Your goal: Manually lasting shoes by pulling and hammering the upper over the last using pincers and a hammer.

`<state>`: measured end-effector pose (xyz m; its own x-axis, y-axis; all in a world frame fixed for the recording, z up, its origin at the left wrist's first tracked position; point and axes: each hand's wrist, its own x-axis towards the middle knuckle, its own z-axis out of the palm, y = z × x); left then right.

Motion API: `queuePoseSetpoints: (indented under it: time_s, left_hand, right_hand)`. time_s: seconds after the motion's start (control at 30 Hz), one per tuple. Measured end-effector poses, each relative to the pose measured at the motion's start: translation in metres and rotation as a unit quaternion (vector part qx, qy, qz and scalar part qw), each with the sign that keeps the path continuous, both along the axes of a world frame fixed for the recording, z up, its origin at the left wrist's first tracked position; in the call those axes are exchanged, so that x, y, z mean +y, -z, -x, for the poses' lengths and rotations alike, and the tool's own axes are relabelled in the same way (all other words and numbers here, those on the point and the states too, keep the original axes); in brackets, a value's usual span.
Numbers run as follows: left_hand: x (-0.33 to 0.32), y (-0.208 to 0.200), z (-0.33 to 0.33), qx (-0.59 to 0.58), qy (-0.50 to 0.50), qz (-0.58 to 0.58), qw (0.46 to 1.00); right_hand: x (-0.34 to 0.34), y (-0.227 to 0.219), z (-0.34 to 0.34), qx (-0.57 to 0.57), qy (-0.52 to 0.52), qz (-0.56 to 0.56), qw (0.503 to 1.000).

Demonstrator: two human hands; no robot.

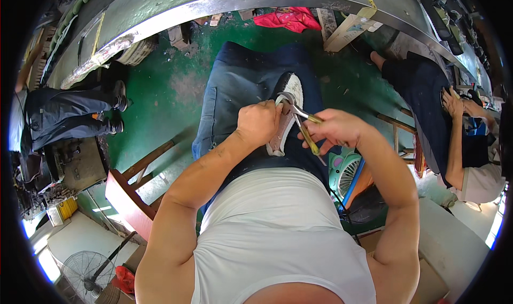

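A shoe (pixel 293 88) lies sole side up across my lap, its white edge curving round the far end and a pale, pinkish-beige bottom running toward me. My left hand (pixel 258 123) is closed at the shoe's left edge, fingers gripping it beside the tool's head. In my right hand (pixel 337 128) is a pair of pliers (pixel 302 115) with a curved metal head and brass-coloured handles. The handles stand apart, with fingers round them. The head of the pliers rests against the shoe's edge, close to my left fingertips; what the jaws bite on is too small to tell.
A metal-edged workbench (pixel 214 3) curves across the far side. Beneath it lies a red cloth (pixel 288 19) on the green floor. A green fan (pixel 344 171) stands close to my right leg. Co-workers sit left and right, one with hands (pixel 454 103) near the bench.
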<state>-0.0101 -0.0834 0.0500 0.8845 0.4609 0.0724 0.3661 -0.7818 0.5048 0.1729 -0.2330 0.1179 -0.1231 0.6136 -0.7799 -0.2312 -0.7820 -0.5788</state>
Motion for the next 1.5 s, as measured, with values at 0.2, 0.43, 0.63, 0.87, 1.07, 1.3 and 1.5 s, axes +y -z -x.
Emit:
queuePoseSetpoints:
  time_s: [0.2, 0.43, 0.63, 0.87, 1.07, 1.3, 1.5]
  left_hand:
    - [0.008, 0.048, -0.001, -0.122, -0.086, 0.076, 0.986]
    - [0.023, 0.064, 0.006, -0.131, -0.114, 0.815, 0.553]
    - [0.027, 0.059, -0.005, -0.102, -0.164, 0.748, 0.635]
    - [0.012, 0.047, -0.016, -0.098, -0.2, 0.728, 0.649]
    - [0.018, 0.042, -0.033, 0.002, -0.184, 0.685, 0.705]
    - [0.015, 0.035, -0.045, 0.058, -0.24, 0.599, 0.761]
    - [0.015, 0.028, -0.044, 0.108, -0.202, 0.55, 0.803]
  right_hand:
    - [0.027, -0.015, -0.025, -0.368, -0.344, -0.089, 0.859]
    - [0.018, 0.03, 0.015, -0.403, -0.203, -0.156, 0.878]
    - [0.0, 0.057, 0.044, -0.38, -0.07, -0.142, 0.912]
    - [-0.018, 0.079, 0.055, 0.002, 0.178, -0.014, 0.984]
    - [-0.041, 0.086, 0.01, 0.209, 0.179, -0.018, 0.961]
    - [-0.03, 0.045, -0.021, -0.128, 0.012, -0.018, 0.992]
    - [0.017, 0.039, -0.012, -0.348, -0.08, -0.115, 0.927]
